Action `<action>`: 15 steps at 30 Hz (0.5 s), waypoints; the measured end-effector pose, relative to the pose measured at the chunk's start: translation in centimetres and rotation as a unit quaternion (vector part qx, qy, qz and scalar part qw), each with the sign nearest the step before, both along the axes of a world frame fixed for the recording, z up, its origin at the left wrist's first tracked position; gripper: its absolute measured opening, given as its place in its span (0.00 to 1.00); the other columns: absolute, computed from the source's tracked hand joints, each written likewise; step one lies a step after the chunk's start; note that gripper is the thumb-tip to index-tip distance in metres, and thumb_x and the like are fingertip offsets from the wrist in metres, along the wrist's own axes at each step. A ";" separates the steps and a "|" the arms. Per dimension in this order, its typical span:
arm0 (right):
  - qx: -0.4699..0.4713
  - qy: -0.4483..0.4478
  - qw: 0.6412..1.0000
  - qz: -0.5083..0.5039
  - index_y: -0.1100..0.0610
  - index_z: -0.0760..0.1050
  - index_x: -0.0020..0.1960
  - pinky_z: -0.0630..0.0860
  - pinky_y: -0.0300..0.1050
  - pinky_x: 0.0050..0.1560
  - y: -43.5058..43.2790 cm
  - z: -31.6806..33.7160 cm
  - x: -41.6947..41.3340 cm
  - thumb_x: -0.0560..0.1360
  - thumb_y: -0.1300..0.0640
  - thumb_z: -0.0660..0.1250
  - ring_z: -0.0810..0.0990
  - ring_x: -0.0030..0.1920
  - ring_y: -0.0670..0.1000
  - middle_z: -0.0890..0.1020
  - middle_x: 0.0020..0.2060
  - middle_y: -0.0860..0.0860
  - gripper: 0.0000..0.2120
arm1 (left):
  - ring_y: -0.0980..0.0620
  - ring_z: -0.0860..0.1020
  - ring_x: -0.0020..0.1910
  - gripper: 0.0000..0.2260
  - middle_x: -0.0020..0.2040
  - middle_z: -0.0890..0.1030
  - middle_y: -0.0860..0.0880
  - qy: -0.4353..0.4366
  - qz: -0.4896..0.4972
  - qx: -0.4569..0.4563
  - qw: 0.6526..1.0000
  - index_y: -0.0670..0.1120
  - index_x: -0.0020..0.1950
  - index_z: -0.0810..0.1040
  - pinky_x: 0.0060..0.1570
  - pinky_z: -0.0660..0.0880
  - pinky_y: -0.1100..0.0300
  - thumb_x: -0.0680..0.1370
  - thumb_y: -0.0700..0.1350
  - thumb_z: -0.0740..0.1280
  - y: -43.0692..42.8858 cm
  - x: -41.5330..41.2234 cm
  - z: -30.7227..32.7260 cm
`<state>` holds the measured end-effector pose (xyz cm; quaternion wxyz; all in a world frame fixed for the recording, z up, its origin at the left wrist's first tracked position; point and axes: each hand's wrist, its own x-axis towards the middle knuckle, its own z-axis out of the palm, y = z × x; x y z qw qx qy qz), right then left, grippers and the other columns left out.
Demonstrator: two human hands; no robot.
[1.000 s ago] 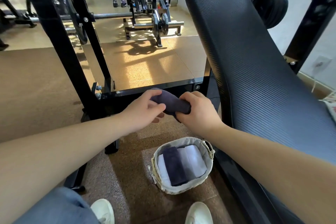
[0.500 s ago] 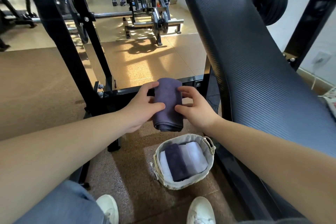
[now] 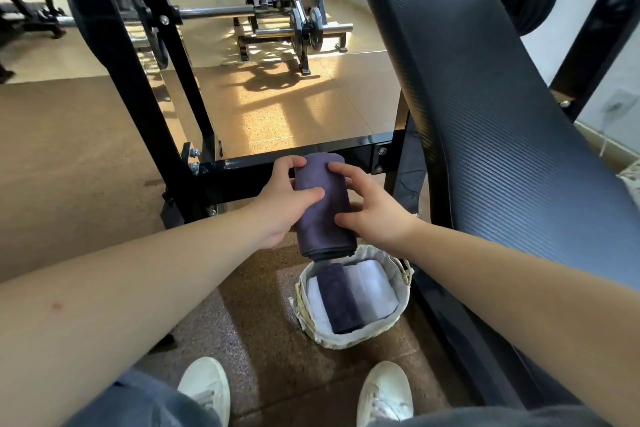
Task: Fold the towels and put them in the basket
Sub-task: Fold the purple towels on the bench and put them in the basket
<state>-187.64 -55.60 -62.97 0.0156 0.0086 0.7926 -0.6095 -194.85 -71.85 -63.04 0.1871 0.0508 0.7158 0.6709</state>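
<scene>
both hands on a rolled dark purple towel [image 3: 322, 218], held in the air just above the far rim of the basket [image 3: 346, 343], hemmed lower end pointing down at it. left hand [image 3: 282, 199]: fingers curled round the roll's left side, thumb across the front. right hand [image 3: 375, 218]: fingers & thumb pinch the right side. basket sits on the floor beside the black bench pad [image 3: 485, 121], just ahead of the person's white shoes [image 3: 207, 388]. inside, a dark folded towel [image 3: 341, 300] lies btwn white ones [image 3: 377, 291].
</scene>
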 end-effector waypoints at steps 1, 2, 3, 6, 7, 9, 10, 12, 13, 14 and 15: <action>-0.003 -0.007 1.000 0.000 0.44 0.64 0.76 0.84 0.54 0.51 0.0 -0.3 0.0 0.74 0.75 0.65 0.83 0.56 0.53 0.72 0.67 0.48 0.39 | 0.43 0.81 0.57 0.22 0.62 0.78 0.45 -0.001 -0.004 0.008 1.000 0.64 0.59 0.69 0.55 0.81 0.39 0.79 0.37 0.70 0.1 0.2 -0.5; -0.004 -0.015 1.000 0.002 0.44 0.64 0.76 0.84 0.53 0.51 -0.1 -0.7 0.0 0.73 0.76 0.64 0.83 0.57 0.55 0.71 0.68 0.48 0.40 | 0.43 0.81 0.58 0.23 0.63 0.78 0.46 -0.003 -0.008 0.015 1.000 0.65 0.58 0.70 0.55 0.81 0.40 0.79 0.36 0.69 0.2 0.3 -1.2; -0.004 -0.026 1.000 0.004 0.44 0.64 0.76 0.84 0.50 0.48 -0.2 -1.1 0.1 0.73 0.76 0.64 0.82 0.58 0.56 0.70 0.69 0.48 0.40 | 0.44 0.80 0.59 0.24 0.64 0.77 0.47 -0.005 -0.011 0.020 1.000 0.66 0.58 0.70 0.56 0.81 0.42 0.80 0.35 0.68 0.2 0.5 -2.0; 0.004 -0.062 0.998 0.009 0.42 0.63 0.75 0.83 0.46 0.45 -0.5 -2.5 0.2 0.73 0.76 0.64 0.80 0.59 0.55 0.69 0.69 0.48 0.41 | 0.48 0.79 0.61 0.27 0.66 0.76 0.50 -0.020 -0.011 0.036 0.999 0.67 0.59 0.71 0.52 0.80 0.51 0.79 0.32 0.66 0.4 0.7 -4.3; 0.006 -0.071 0.997 0.005 0.42 0.63 0.75 0.84 0.51 0.48 -0.6 -3.0 0.1 0.73 0.76 0.64 0.79 0.60 0.55 0.69 0.69 0.48 0.40 | 0.48 0.79 0.60 0.27 0.66 0.77 0.49 -0.033 -0.007 0.040 0.999 0.66 0.59 0.71 0.49 0.80 0.53 0.79 0.31 0.65 0.5 0.6 -5.0; 0.007 -0.084 0.996 -0.009 0.44 0.63 0.76 0.82 0.59 0.56 -0.9 -4.3 -0.1 0.72 0.76 0.64 0.77 0.63 0.55 0.70 0.68 0.49 0.41 | 0.45 0.81 0.57 0.27 0.65 0.78 0.47 -0.073 -0.003 0.047 0.996 0.65 0.60 0.72 0.41 0.80 0.54 0.80 0.31 0.64 0.5 0.5 -6.4; 0.013 -0.088 0.996 -0.015 0.44 0.63 0.76 0.81 0.60 0.57 -1.1 -4.9 -0.3 0.72 0.76 0.63 0.77 0.64 0.55 0.70 0.67 0.49 0.41 | 0.43 0.82 0.56 0.26 0.64 0.78 0.45 -0.094 -0.002 0.055 0.994 0.65 0.60 0.71 0.37 0.80 0.55 0.80 0.31 0.63 0.5 0.5 -7.0; 0.034 -0.097 0.994 -0.024 0.44 0.63 0.76 0.81 0.61 0.57 -1.5 -6.4 -0.8 0.71 0.75 0.64 0.77 0.63 0.54 0.71 0.66 0.50 0.41 | 0.42 0.82 0.55 0.26 0.65 0.78 0.43 -0.127 -0.002 0.072 0.989 0.64 0.60 0.71 0.34 0.80 0.56 0.81 0.30 0.62 0.4 0.3 -8.2; 0.042 -0.102 0.994 -0.027 0.44 0.63 0.76 0.81 0.59 0.57 -1.6 -7.4 -1.1 0.71 0.75 0.64 0.77 0.62 0.53 0.71 0.66 0.50 0.41 | 0.42 0.82 0.54 0.26 0.65 0.78 0.42 -0.139 0.000 0.075 0.987 0.63 0.61 0.71 0.34 0.80 0.57 0.81 0.30 0.62 0.3 0.1 -9.1; 0.046 -0.103 0.993 -0.031 0.43 0.64 0.76 0.82 0.56 0.56 -1.6 -8.1 -1.2 0.71 0.74 0.64 0.77 0.62 0.52 0.71 0.65 0.49 0.41 | 0.43 0.82 0.54 0.25 0.65 0.78 0.42 -0.145 -0.001 0.077 0.986 0.62 0.62 0.70 0.34 0.80 0.57 0.81 0.30 0.62 0.3 0.1 -9.6; 0.048 -0.109 0.992 -0.034 0.42 0.63 0.75 0.82 0.52 0.54 -1.5 -8.9 -1.4 0.71 0.74 0.64 0.77 0.60 0.50 0.70 0.64 0.48 0.41 | 0.44 0.82 0.54 0.25 0.65 0.78 0.43 -0.151 -0.004 0.079 0.985 0.61 0.63 0.70 0.34 0.80 0.57 0.81 0.30 0.62 0.2 0.0 -10.3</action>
